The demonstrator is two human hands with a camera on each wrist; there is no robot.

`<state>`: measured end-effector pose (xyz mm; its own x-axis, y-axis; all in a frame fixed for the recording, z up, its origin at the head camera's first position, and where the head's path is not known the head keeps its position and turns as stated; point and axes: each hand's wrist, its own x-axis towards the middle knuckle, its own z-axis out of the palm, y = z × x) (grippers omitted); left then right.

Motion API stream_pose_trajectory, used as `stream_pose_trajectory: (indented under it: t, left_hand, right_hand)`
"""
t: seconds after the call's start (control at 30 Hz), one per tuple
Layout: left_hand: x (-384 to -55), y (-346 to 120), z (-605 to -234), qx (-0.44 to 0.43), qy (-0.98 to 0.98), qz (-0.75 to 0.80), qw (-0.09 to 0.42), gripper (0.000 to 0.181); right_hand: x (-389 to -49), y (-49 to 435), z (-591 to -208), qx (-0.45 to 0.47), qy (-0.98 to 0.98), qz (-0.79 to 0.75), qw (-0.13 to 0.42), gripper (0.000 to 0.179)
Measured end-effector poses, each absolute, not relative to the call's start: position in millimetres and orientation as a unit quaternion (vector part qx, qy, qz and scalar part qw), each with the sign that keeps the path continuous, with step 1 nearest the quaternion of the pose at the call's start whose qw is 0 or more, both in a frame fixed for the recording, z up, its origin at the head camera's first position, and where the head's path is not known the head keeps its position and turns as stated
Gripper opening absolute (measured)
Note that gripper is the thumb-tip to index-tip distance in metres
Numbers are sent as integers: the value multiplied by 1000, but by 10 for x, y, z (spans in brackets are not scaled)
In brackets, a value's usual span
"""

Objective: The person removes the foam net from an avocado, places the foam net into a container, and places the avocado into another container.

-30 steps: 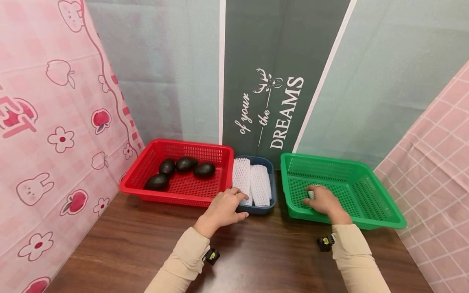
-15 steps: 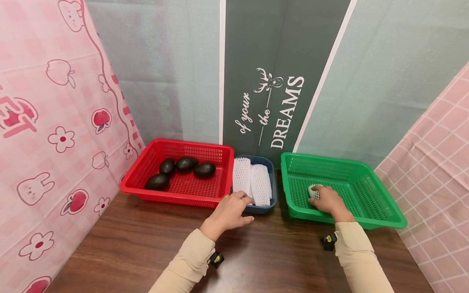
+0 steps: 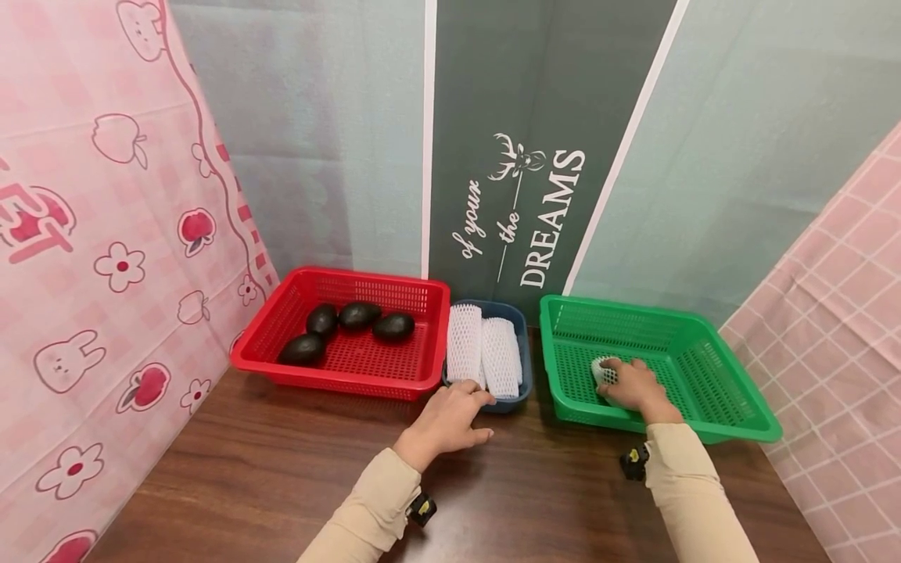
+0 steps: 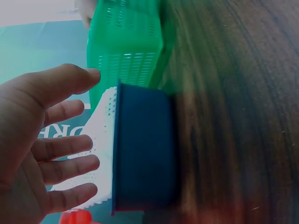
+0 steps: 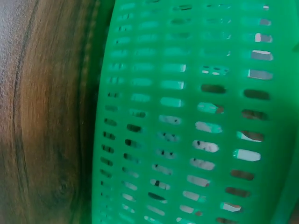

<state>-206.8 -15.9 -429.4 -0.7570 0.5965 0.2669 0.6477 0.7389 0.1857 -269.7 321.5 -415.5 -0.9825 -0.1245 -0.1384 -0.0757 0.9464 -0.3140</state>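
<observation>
My left hand (image 3: 450, 418) is held at the front edge of a small blue basket (image 4: 145, 149). In the left wrist view its fingers are spread and hold nothing. White foam net sleeves (image 3: 500, 356) lie in that basket. Inside the green basket (image 3: 725, 375), my right hand (image 3: 633, 385) grips a small bundle in white foam net (image 3: 603, 372), which looks like a wrapped avocado; the hand covers much of it. In the right wrist view the slotted green wall hides the hand, and pale pieces show through the slots. Several dark avocados (image 3: 393, 328) lie in the red basket (image 3: 338, 383).
The red, blue and green baskets stand in a row on a brown wooden table (image 3: 528, 500). Behind them hangs a grey-green cloth (image 3: 338, 141) with white lettering. Pink patterned cloths (image 3: 91, 313) close off the left and right sides.
My left hand has drawn slightly right and toward the near side, off the net sleeves. My right hand has shifted a little right in the green basket, and more of the netted bundle shows.
</observation>
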Motion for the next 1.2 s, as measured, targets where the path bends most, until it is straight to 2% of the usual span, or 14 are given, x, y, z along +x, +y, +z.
stream_pose_trajectory:
  t: [0.5,0.7,1.0,1.2]
  left_hand:
    - [-2006,-62,-4459,-344,-927,-116,99,37]
    - [-1992,-11,-4511,-344,-930,-112,73,38]
    - [-1974,1,-4624,-323,-941,-97,-1,46]
    - [-1981,-14,-4598,-325,-940,-100,-4,45]
  right_hand:
    - [-2812,3314,-4301,-82,977,-149,127,61]
    - [-2839,3324,-4324,-85,977,-155,122,58]
    - [-2850,3336,-4332,-85,975,-146,143,49]
    - [-2856,3341,-4329,-74,974,-154,150,48]
